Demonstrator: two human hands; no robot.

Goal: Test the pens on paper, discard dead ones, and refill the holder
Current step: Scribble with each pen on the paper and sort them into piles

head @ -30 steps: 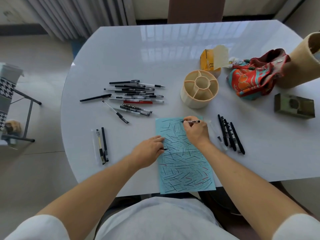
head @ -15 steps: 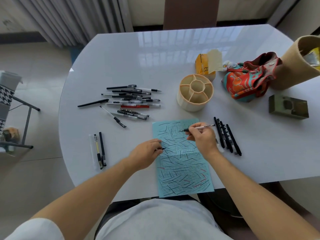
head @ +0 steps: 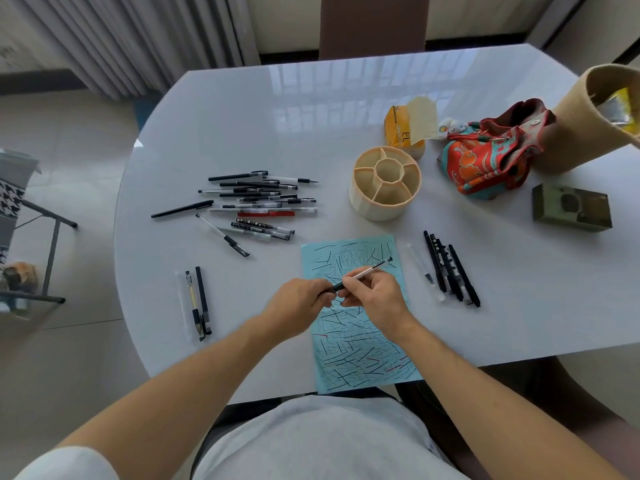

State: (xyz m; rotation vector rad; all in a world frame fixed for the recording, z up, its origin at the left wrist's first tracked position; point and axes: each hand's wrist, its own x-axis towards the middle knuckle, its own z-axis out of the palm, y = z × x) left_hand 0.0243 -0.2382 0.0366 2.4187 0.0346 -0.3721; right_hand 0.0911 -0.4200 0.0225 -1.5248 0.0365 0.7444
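Though its barrel print is unreadable, pen between both hands.

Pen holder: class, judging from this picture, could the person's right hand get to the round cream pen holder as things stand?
Probably yes. The pen holder stands beyond the blue paper with bare table between, and nothing blocks the way. But the right hand grips a pen, so that pen would go along.

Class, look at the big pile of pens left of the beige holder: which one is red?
The red pen lying flat near the pile's middle, below the white-barrelled pen; every other pen there is black or clear.
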